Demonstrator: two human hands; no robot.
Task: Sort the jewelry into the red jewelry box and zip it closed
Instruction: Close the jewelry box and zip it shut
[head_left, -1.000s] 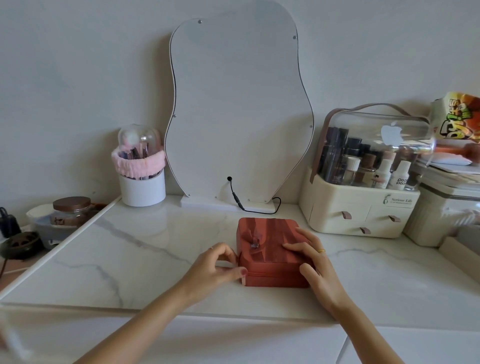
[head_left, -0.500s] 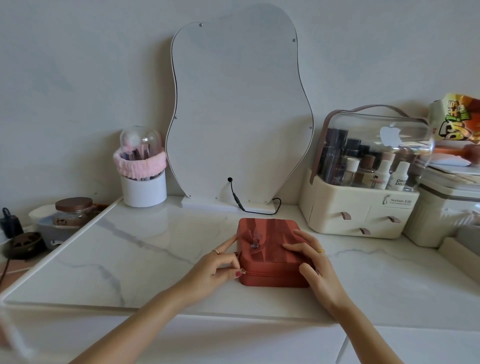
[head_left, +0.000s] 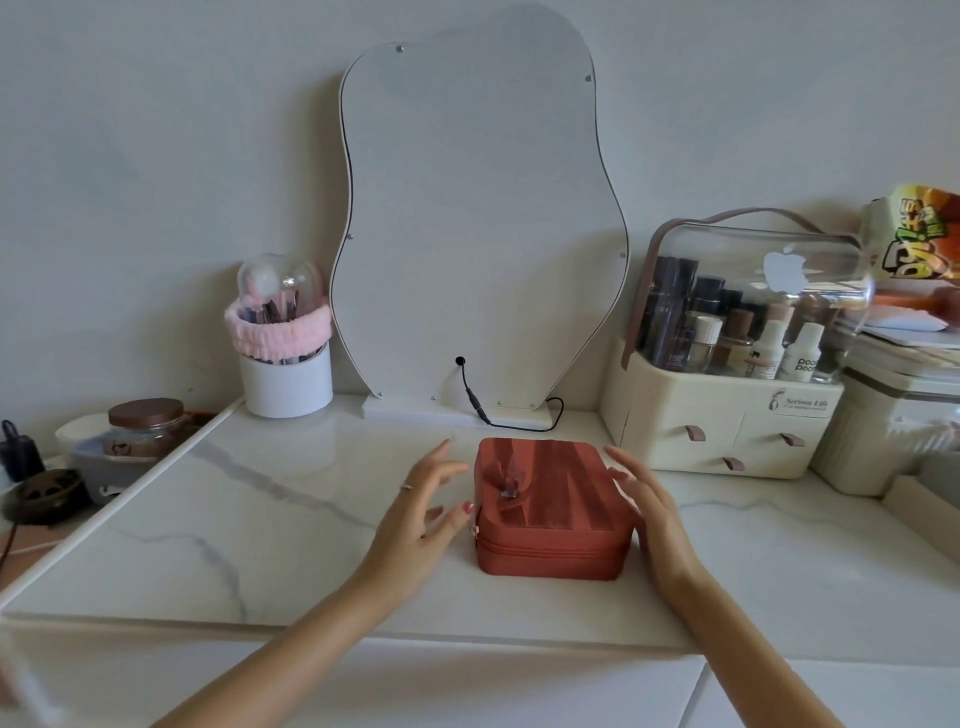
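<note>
The red jewelry box (head_left: 550, 506) sits shut on the marble surface (head_left: 270, 525) at lower centre of the frame, in front of the wavy mirror (head_left: 478, 234). Its lid is down and the zip line along the front looks closed from end to end, with the small metal pull (head_left: 474, 530) resting at the lower left corner of the box. I see no loose jewelry on the surface, so I judge the sorting done and the zipping finished too, or as good as. My left hand (head_left: 421, 514) hovers just left of the box, fingers (head_left: 447, 480) spread and relaxed, holding nothing. My right hand (head_left: 649, 514) is just beside the box's right edge, fingers likewise straight and holding nothing; whether it touches the side I cannot tell. I judge little is left but checking that the pull is fully home.
</note>
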